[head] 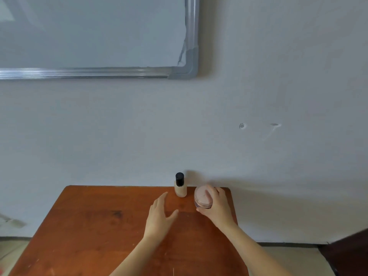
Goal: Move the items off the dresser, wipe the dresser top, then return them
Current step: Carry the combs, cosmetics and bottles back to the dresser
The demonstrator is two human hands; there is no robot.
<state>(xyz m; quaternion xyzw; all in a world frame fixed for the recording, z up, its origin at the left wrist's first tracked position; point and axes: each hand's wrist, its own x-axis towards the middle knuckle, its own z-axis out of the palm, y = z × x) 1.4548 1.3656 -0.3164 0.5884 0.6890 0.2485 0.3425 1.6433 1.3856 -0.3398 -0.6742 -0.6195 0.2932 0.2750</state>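
A beige bottle (180,191) with a black cap is seen standing upright at the far edge of the wooden table (89,226), close against the wall, and everything else can be placed from it. Just to the right of the bottle, and apart from it by a narrow gap, a round pink jar (200,193) is held by the right grip (218,206), whose fingers are curled over the lid and whose thumb is pressed to the near side. Whether the jar is resting on the table or is lifted slightly off it cannot be told. The left grip (160,211) is found on the near side of the bottle and a little to its left, with the fingers straight, the thumb spread and nothing held. The fingertips are pointed towards the bottle but are not touching it. The bottle's long axis is vertical, so a grasp around its body from the near left side would be called for. It is judged that the left grip is the nearer and the free one, and that the bottle would best be taken by it. No cloth is seen, so which stage of the task is in hand cannot be settled. Above and left of the bottle, a whiteboard (99,36) is hung on the wall.
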